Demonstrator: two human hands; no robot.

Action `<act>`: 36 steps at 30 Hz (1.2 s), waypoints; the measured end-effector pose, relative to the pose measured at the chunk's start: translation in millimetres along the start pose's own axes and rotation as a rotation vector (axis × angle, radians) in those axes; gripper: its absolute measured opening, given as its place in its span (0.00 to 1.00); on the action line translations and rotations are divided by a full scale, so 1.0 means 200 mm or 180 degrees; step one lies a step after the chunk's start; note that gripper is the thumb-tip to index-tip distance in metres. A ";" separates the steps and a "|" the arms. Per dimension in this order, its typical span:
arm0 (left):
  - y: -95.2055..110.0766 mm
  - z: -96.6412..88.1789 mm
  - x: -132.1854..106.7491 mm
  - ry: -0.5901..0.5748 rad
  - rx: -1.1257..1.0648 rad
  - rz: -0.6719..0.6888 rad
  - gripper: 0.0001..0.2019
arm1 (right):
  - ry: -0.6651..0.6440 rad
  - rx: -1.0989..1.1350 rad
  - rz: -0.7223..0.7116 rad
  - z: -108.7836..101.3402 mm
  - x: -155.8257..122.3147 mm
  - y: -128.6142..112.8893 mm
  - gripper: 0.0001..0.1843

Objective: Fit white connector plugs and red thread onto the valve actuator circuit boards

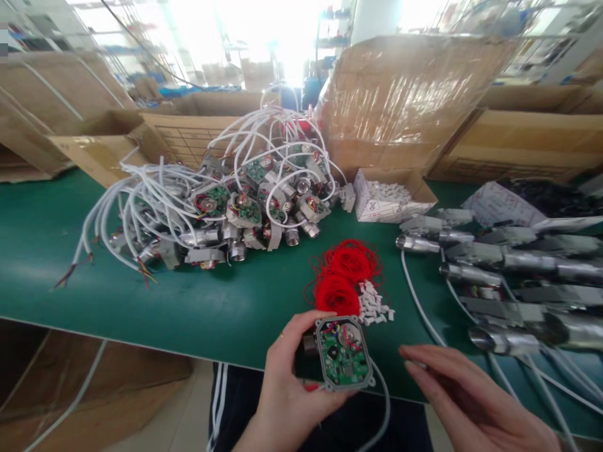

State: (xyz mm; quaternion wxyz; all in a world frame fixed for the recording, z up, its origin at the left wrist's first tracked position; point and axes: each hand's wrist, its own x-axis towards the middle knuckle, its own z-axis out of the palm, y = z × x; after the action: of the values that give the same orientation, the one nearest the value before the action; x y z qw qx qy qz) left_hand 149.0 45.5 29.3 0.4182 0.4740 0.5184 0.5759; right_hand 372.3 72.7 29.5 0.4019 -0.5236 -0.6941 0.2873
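My left hand (294, 383) grips a small grey housing (368, 375) from its left side and underneath. The housing's open face is turned up and shows a green circuit board (338, 364) with a round metal part and red, yellow and blue wires. From its lower right a grey cable (387, 402) hangs over the table edge. To the right, apart from the housing, my right hand (464, 392) is closed in a pinch; a tiny pale bit shows at the fingertips, too small to name. Just beyond the housing lie red wire coils (336, 292) and small white connector-like pieces (374, 304).
A heap of similar units with white cables (235, 201) covers the table's left and back. Metal-tubed grey units (504, 276) lie in rows at right. A small box of white pieces (393, 210) stands before a wrapped carton (400, 100). More cartons line the back.
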 end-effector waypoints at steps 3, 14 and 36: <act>0.01 0.00 0.01 0.0037 -0.0337 -0.0088 0.35 | -0.0144 -0.0197 0.0589 0.00 -0.03 0.13 0.13; -0.02 -0.01 -0.01 0.0003 -0.0067 0.0061 0.32 | -0.0058 0.0645 0.1369 0.04 -0.04 0.14 0.23; 0.01 0.10 0.08 -0.0160 0.1128 0.0952 0.38 | -0.0268 0.2588 0.0901 0.10 0.12 -0.10 0.10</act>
State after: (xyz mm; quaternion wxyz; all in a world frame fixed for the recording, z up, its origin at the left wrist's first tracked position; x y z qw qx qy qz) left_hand 164.9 64.0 32.6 0.2513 0.6258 0.5248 0.5195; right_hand 341.7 91.2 40.9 0.5034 -0.4005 -0.4616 0.6108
